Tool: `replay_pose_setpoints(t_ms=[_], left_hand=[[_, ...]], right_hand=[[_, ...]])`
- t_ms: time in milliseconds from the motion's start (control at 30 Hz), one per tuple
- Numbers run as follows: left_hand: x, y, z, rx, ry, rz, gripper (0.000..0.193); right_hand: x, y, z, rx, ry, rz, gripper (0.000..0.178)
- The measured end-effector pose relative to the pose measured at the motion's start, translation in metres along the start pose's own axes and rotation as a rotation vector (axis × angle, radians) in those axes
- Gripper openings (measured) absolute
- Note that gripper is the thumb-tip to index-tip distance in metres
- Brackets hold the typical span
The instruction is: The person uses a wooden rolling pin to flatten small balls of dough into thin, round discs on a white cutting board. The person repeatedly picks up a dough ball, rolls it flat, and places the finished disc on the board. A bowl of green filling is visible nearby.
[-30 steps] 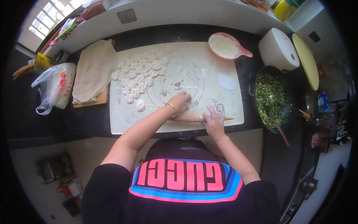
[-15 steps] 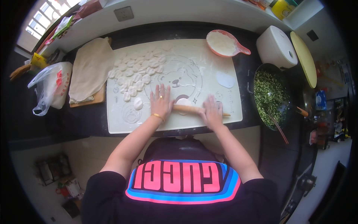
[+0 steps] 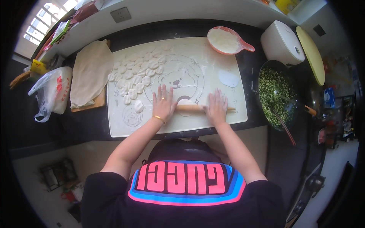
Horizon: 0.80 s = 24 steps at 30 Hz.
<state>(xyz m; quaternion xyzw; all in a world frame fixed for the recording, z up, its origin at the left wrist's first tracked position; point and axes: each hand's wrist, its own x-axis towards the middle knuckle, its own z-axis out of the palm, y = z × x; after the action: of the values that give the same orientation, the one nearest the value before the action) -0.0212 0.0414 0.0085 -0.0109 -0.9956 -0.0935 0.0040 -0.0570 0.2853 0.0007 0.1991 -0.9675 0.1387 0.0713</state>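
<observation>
Pressing down, unclenched, fingers outstretched: left hand [image 3: 163, 105] and right hand [image 3: 216, 108]; grip lay over the rolling pin [image 3: 190, 108], at the mat's [image 3: 237, 99] 5 o'clock. Pin: seemed light, stiff, best held near both ends. Dough round [image 3: 185, 102], at its 12: likely soft, easily torn. Mat: near edge close at 6, dough pieces [image 3: 138, 80] crowded 10, open room toward 1.

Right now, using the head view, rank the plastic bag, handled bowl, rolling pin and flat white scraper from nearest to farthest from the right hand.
1. Rolling pin: under the right hand, touching it.
2. Flat white scraper: on the mat, beyond the hand.
3. Handled bowl: at the mat's far right corner.
4. Plastic bag: far to the left.
</observation>
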Motion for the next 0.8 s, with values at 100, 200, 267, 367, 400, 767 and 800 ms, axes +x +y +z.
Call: replay_pose_setpoints(t_ms=[100,200,267,367,400,767,800], left_hand=[[-0.003,0.002,-0.006,-0.024,-0.081,0.041,0.065],[-0.035,-0.002,-0.001,-0.026,-0.168,0.229,0.064],[-0.026,0.003,-0.006,-0.358,-0.134,0.191,0.062],[0.003,0.016,0.001,-0.539,-0.077,0.155,0.058],[0.011,0.026,-0.002,-0.543,-0.096,0.119,0.057],[0.068,0.028,0.012,-0.571,-0.236,0.229,0.022],[0.077,0.033,0.003,-0.616,-0.271,0.131,0.021]], right_hand=[[0.005,0.002,-0.005,-0.004,-0.078,0.008,0.058],[-0.044,0.008,-0.003,0.083,-0.02,-0.129,0.048],[-0.059,0.012,0.0,0.099,-0.001,-0.116,0.045],[-0.058,0.01,-0.001,0.122,0.029,-0.114,0.045],[-0.057,0.012,0.0,0.125,0.022,-0.138,0.044],[-0.053,0.013,-0.004,0.156,0.017,-0.182,0.05],[-0.053,0.013,-0.006,0.159,0.018,-0.182,0.05]])
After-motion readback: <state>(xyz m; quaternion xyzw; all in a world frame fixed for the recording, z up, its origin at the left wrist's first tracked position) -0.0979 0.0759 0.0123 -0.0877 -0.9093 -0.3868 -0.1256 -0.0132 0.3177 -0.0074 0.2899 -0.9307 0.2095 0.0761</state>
